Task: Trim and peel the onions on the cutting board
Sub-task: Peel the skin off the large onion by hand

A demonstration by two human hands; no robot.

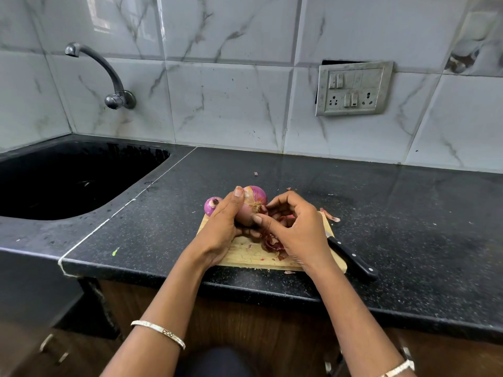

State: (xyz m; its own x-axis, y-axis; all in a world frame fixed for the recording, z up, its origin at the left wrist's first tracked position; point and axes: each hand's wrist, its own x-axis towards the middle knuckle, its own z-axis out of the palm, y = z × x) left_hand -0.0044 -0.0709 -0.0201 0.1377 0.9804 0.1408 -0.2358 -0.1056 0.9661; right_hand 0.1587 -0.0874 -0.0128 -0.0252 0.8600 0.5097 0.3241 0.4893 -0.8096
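My left hand point(221, 225) grips a red onion point(253, 201) above the far end of the wooden cutting board point(245, 254), root end facing me. My right hand point(295, 228) pinches the onion's skin near the root with thumb and fingertips. A second, smaller onion point(211, 205) sits at the board's far left corner, just behind my left hand. A heap of peeled red skins point(273, 244) lies on the board under my right hand. A black-handled knife point(353, 258) lies along the board's right edge, its blade hidden by my right hand.
A black sink point(68, 178) is sunk into the counter on the left, with a wall tap point(109, 77) above it. Loose skin scraps point(330, 215) lie on the black counter right of the board. A switch and socket plate point(353, 88) is on the tiled wall.
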